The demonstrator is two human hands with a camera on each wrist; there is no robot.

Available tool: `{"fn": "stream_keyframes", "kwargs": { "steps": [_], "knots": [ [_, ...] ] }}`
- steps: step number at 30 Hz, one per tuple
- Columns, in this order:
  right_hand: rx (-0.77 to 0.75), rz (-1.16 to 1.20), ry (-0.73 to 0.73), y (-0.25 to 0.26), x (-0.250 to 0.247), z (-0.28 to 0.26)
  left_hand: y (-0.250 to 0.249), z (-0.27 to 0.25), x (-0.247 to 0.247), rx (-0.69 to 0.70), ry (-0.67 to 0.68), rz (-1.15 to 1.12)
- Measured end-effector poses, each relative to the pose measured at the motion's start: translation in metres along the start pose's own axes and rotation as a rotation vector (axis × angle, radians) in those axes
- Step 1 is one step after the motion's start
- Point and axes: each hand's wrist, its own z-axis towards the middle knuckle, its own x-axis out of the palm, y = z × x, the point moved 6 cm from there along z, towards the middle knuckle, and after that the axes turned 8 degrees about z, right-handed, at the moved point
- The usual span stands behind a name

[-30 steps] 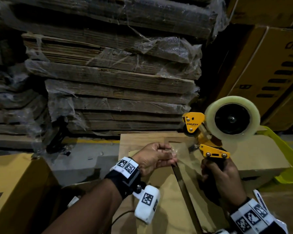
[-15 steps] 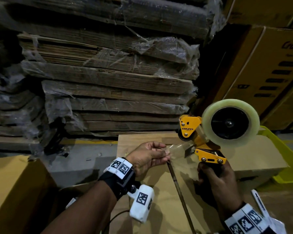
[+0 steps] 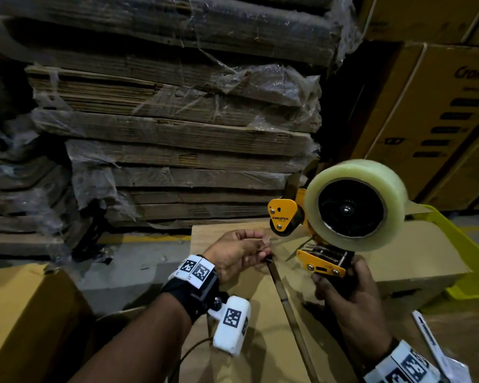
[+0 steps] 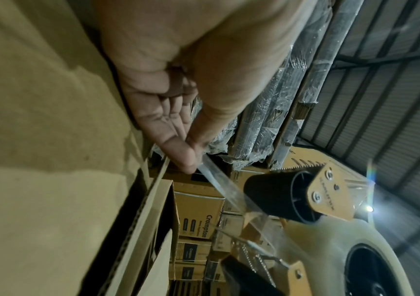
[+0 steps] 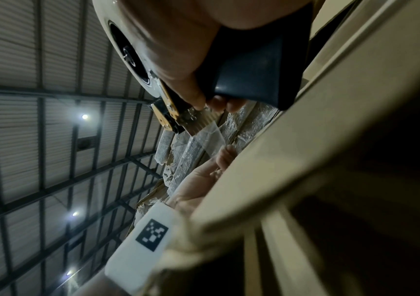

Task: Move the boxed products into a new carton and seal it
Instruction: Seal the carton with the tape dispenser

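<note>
Both hands busy | L hand (image 3: 237, 254) pinching tape end (image 4: 219, 180) over carton (image 3: 260, 313) seam | R hand (image 3: 351, 297) gripping tape gun (image 3: 320, 239) handle | risk: free strip folding/sticking to fingers, landing off-seam if tension is slipping

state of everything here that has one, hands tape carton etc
left hand: pinching the tape end
right hand: gripping the tape dispenser handle
tape strip: pulled out, not yet stuck down
carton: flaps closed, seam untaped
tape roll: mounted, nearly full
</note>
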Motion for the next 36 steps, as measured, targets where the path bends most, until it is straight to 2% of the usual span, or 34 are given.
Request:
{"fn": "stream_keyframes", "kwargs": {
  "steps": [7,14,25,31,36],
  "knots": [
    [0.059,-0.048,-0.055,0.0,-0.004,0.012,0.002,0.003,-0.002,0.007,0.012,0.054],
    [0.091,0.012,-0.103,-0.002,-0.012,0.016,0.003,0.005,-0.002,0.024,0.004,0.063],
    [0.077,-0.009,-0.044,0.005,-0.014,0.022,0.002,-0.015,0.003,0.043,0.174,0.202],
    [0.099,-0.028,-0.048,0.0,-0.019,0.023,-0.007,-0.025,-0.003,0.18,0.227,-0.015],
    [0.126,-0.1,-0.007,-0.006,-0.017,0.024,-0.01,-0.034,-0.006,0.21,0.232,-0.103]
  ]
}}
